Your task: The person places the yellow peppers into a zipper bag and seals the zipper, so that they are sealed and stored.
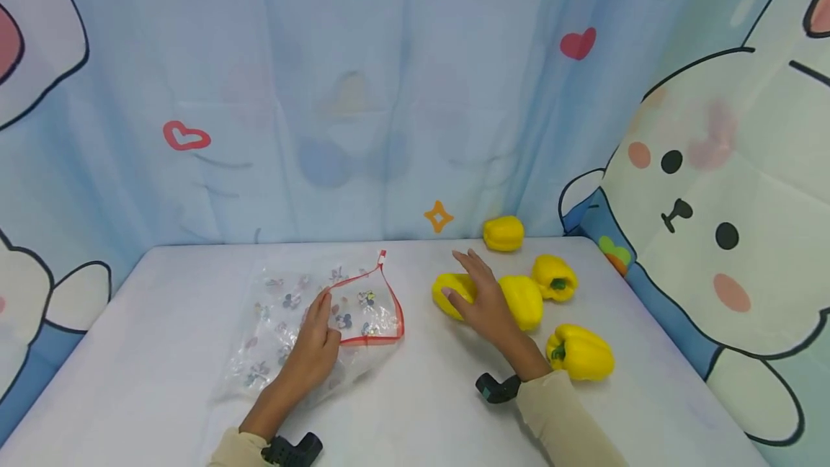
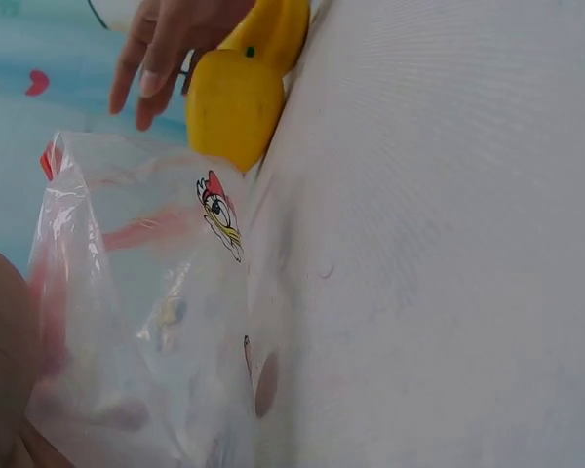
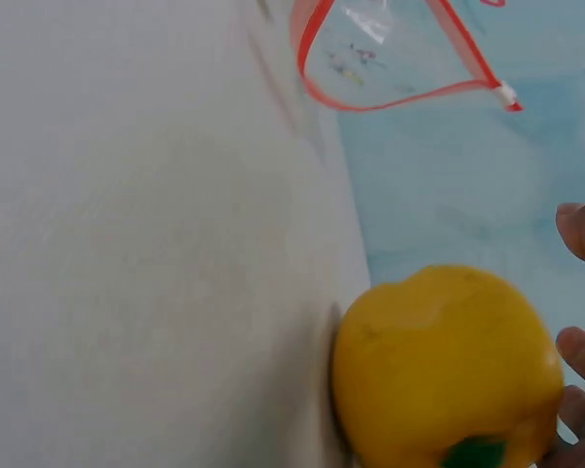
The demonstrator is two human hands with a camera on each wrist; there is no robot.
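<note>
A clear zip bag [image 1: 269,334] printed with cartoon figures lies on the table, its red-edged mouth spread apart. My left hand [image 1: 316,344] pinches the near side of that mouth. Over a yellow bell pepper [image 1: 449,285] my right hand [image 1: 488,307] hovers with fingers spread, partly hiding it. In the right wrist view a yellow bell pepper [image 3: 444,366] shows close beside the fingertips [image 3: 580,351]. Just right of the hand sits another bell pepper [image 1: 524,301]. From the left wrist, the bag's mouth faces the peppers.
Three more yellow bell peppers stand to the right: one at the back edge [image 1: 503,233], one behind the forearm [image 1: 555,277], one near the right sleeve [image 1: 580,353]. A white table [image 1: 162,352] carries everything. Behind it hangs a blue cartoon curtain [image 1: 389,92].
</note>
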